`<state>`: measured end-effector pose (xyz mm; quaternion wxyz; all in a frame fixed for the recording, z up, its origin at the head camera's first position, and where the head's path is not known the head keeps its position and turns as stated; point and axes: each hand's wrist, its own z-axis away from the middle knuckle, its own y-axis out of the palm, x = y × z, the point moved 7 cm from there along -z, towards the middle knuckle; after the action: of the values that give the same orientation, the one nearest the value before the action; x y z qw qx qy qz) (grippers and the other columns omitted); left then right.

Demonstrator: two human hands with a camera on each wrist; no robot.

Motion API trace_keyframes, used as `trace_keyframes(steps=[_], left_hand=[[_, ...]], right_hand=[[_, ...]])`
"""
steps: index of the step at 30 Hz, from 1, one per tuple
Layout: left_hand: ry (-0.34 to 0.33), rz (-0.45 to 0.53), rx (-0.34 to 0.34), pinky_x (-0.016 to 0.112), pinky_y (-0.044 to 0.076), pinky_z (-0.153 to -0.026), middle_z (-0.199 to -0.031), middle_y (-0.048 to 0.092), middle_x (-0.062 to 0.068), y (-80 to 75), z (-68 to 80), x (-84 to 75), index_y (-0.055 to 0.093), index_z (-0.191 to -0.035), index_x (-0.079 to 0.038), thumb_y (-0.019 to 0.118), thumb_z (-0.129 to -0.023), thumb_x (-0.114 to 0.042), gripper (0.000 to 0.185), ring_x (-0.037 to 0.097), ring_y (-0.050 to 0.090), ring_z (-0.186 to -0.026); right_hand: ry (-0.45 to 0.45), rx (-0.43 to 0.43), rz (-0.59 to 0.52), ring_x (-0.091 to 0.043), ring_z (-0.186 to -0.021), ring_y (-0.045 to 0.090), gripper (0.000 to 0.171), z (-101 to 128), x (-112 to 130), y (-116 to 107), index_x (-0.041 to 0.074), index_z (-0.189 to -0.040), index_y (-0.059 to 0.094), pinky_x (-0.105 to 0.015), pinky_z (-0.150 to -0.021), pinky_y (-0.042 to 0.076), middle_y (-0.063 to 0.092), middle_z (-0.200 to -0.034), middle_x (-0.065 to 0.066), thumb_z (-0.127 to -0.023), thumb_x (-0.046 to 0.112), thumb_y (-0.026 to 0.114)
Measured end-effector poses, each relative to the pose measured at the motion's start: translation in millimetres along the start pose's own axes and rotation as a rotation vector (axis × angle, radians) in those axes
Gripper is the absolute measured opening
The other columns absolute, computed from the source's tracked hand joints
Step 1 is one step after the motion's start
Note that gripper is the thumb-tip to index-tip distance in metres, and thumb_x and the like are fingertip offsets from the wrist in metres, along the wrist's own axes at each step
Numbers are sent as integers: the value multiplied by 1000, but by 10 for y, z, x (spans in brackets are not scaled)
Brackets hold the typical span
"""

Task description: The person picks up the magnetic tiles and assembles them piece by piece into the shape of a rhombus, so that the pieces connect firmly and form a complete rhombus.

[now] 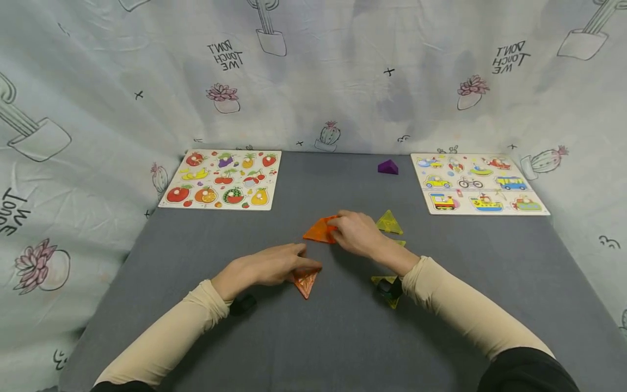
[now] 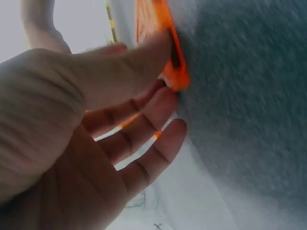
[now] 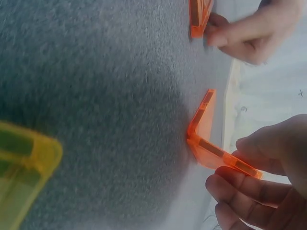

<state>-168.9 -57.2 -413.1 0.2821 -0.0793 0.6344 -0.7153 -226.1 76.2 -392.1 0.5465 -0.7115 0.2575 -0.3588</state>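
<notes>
Hands each pinch an orange triangle tile: left hand [image 1: 266, 267] on the near tile [image 1: 305, 282], right hand [image 1: 356, 233] on the far tile [image 1: 320, 231]. Tiles look light, stiff and slick, best gripped by their edges.

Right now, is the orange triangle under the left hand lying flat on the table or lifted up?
Flat, as far as the head view shows: the orange triangle lies on the grey table, with the left hand gripping its edge.
</notes>
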Motion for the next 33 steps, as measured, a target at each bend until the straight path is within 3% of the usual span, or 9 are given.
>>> trace_keyframes(steps=[4, 10, 14, 17, 25, 29, 33], left_hand=[[-11, 10, 8, 18, 32, -61, -89, 53, -2, -8, 41, 96, 61, -134, -30, 70, -88, -7, 53, 8, 37, -68], [-138, 39, -14, 20, 24, -58, -84, 50, 1, -86, 119, 422, 62, -134, -23, 69, -87, -1, 52, 10, 31, -66], [-216, 25, -65, 21, 25, -58, -83, 49, 2, -128, 108, 647, 62, -134, -19, 67, -88, 2, 51, 12, 33, -66], [-231, 18, -114, 21, 30, -59, -82, 51, 3, -143, 64, 745, 64, -132, -17, 63, -90, 4, 47, 12, 38, -67], [-206, 15, -170, 32, 48, -73, -94, 60, 7, -145, -97, 753, 68, -121, -9, 68, -87, 3, 36, 18, 55, -82], [-205, 32, -162, 35, 48, -79, -98, 59, 9, -137, -133, 719, 66, -121, -6, 73, -85, -4, 37, 21, 54, -87], [-251, 11, -187, 35, 44, -77, -93, 55, 7, -147, -114, 742, 69, -110, -5, 78, -82, -11, 30, 22, 49, -84]], right_hand=[[3, -4, 14, -16, -58, 57, 24, -3, -39, -12, 8, -112, 74, -25, -45, 41, 70, -101, -12, -91, 11, 64], [4, 1, -7, -14, -57, 50, 22, -5, -68, -27, 7, -110, 75, -23, -46, 37, 67, -90, -10, -91, 10, 64], [-1, 12, -61, -17, -65, 59, 21, 6, -71, -28, 5, -108, 75, -25, -52, 45, 69, -95, -11, -90, 8, 64], [-21, 21, -101, -20, -74, 65, 21, 20, -57, -13, 4, -107, 76, -29, -60, 52, 71, -99, -12, -90, 6, 64], [-100, 26, -169, -17, -72, 63, 23, 44, 29, 29, 3, -108, 75, -27, -63, 51, 71, -97, -11, -88, 2, 63], [-106, 40, -155, -18, -75, 63, 23, 37, 55, 52, 4, -110, 74, -29, -66, 53, 71, -98, -11, -90, 6, 65], [-96, 44, -158, -16, -74, 61, 23, 25, 63, 51, 3, -111, 74, -28, -65, 51, 69, -96, -11, -90, 5, 65]])
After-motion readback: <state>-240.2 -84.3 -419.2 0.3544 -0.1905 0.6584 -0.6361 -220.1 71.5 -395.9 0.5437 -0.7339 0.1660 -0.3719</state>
